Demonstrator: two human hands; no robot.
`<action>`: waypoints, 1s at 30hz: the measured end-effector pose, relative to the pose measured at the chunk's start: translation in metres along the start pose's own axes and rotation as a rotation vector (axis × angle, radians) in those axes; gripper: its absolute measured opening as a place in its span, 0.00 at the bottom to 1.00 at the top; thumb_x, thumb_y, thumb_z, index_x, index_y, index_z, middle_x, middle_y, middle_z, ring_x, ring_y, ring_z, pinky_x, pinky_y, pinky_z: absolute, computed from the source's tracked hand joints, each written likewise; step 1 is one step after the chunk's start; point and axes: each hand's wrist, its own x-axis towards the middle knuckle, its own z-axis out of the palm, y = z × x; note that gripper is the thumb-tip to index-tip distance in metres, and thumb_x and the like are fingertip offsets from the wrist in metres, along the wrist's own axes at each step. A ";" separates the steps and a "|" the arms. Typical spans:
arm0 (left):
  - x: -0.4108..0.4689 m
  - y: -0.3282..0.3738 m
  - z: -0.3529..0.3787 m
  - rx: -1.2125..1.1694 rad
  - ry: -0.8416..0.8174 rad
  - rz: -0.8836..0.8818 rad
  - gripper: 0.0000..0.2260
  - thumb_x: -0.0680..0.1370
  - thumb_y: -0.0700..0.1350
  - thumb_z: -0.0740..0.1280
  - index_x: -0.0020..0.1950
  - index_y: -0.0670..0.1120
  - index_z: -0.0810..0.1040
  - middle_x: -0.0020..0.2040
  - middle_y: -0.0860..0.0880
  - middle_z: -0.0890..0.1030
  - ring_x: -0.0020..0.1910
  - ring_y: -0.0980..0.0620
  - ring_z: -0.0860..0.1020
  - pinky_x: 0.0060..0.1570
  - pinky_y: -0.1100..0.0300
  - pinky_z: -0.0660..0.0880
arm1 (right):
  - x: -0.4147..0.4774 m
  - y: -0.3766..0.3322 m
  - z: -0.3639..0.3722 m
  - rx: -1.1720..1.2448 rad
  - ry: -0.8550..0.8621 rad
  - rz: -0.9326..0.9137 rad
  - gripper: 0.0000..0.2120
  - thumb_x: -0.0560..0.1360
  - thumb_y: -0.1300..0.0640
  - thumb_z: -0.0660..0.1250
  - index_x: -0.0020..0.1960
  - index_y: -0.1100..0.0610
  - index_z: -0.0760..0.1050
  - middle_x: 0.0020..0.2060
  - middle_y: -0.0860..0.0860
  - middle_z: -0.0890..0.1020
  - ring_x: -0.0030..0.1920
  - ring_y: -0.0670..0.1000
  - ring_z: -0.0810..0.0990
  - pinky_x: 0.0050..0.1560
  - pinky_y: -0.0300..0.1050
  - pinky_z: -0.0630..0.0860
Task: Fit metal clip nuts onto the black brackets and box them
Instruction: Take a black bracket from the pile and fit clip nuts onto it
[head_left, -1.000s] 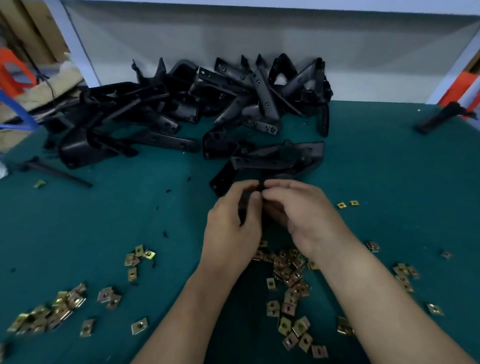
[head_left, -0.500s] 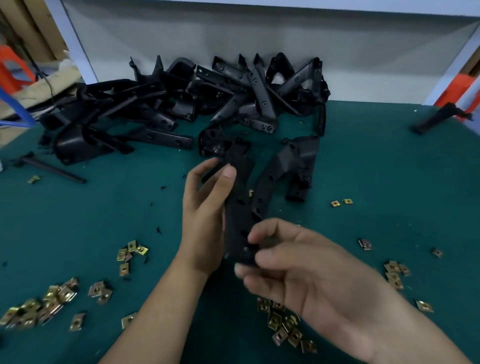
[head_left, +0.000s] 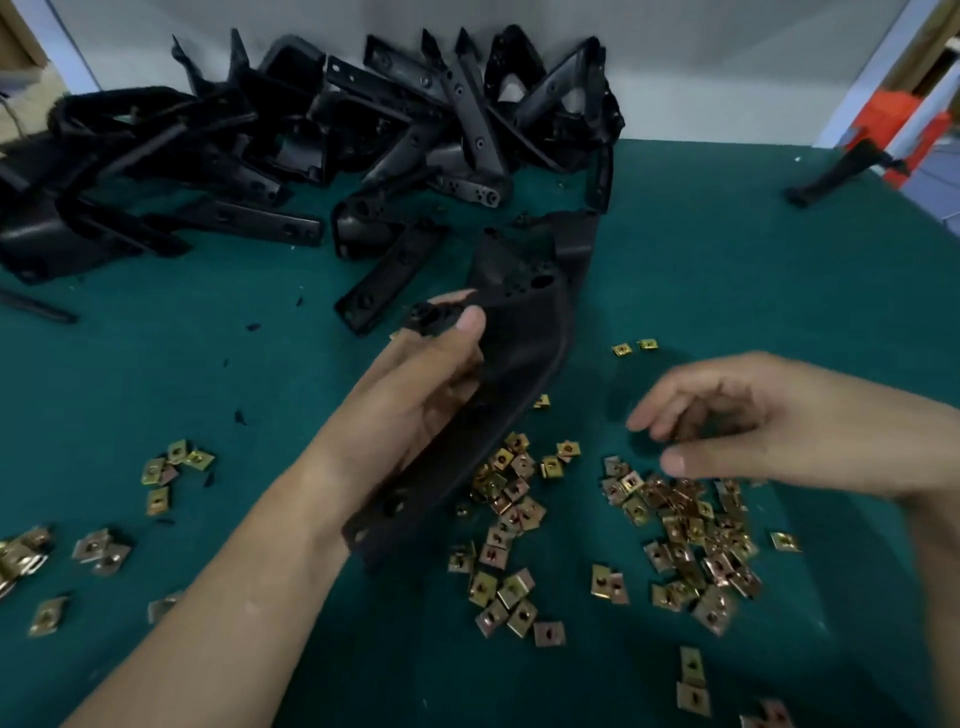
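The left hand (head_left: 431, 384) grips a long black bracket (head_left: 524, 332) around its middle, thumb pressed on top near a round boss and fingers curled beneath it. The bracket is lifted off the green table (head_left: 753, 270) and runs from a near end by the left wrist up and away to a wider far end. The right hand (head_left: 769, 421) hovers to the right, fingers loosely spread and thumb out, with nothing visibly held, just above a heap of brass-coloured clip nuts (head_left: 685, 525). More clip nuts lie scattered beside and under the bracket's near half (head_left: 506, 483), with a separate pair (head_left: 634, 346) farther off. Smaller clusters (head_left: 176, 462) sit well apart on the near left. Along the far edge, against a white wall, lies a tangled pile of black brackets (head_left: 363, 130), and a lone black part (head_left: 841, 171) rests at the far right.
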 end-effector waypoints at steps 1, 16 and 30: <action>-0.004 -0.003 0.003 -0.020 -0.107 -0.007 0.12 0.78 0.56 0.71 0.53 0.49 0.84 0.49 0.49 0.85 0.49 0.50 0.84 0.53 0.54 0.80 | -0.001 0.003 0.001 -0.035 -0.044 -0.002 0.14 0.65 0.48 0.78 0.50 0.40 0.83 0.49 0.42 0.84 0.47 0.44 0.82 0.45 0.39 0.78; -0.021 0.012 0.012 -0.065 -0.231 0.145 0.09 0.73 0.56 0.73 0.43 0.51 0.86 0.41 0.53 0.86 0.41 0.57 0.83 0.45 0.64 0.79 | 0.005 0.004 0.021 -0.205 0.000 -0.064 0.07 0.71 0.53 0.78 0.44 0.49 0.80 0.34 0.40 0.81 0.32 0.41 0.75 0.35 0.34 0.71; -0.022 -0.004 0.019 0.496 0.028 0.444 0.13 0.81 0.50 0.65 0.57 0.42 0.79 0.51 0.49 0.87 0.52 0.53 0.85 0.52 0.57 0.81 | 0.024 -0.003 0.040 0.584 0.233 -0.271 0.15 0.69 0.61 0.71 0.55 0.60 0.83 0.52 0.63 0.85 0.53 0.65 0.82 0.60 0.51 0.80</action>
